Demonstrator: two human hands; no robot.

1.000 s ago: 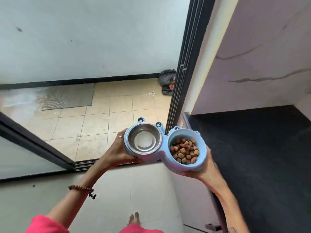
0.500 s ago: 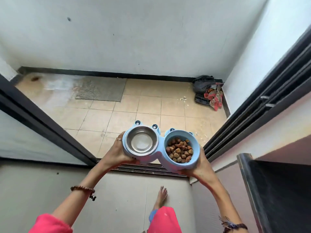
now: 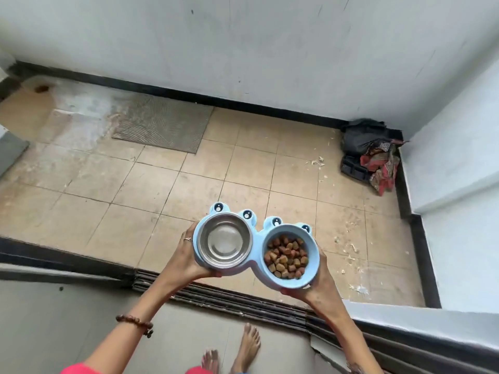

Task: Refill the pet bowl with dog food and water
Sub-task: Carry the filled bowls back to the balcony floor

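Head view, both arms outstretched, left hand (image 3: 189, 259) and right hand (image 3: 320, 283) gripping blue pet bowl (image 3: 256, 237) ends

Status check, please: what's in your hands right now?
Both hands, left and right, grip blue double pet bowl. Kibble in right cup. Door track ahead.

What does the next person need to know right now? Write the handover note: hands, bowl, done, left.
Left hand grips the steel-bowl end of the blue double pet bowl; right hand grips the food end. Bowl is carried level over the door track, facing the tiled floor.
Done: kibble fills the right compartment. Steel bowl looks to hold water, though hard to tell.
Left: set the bowl down.
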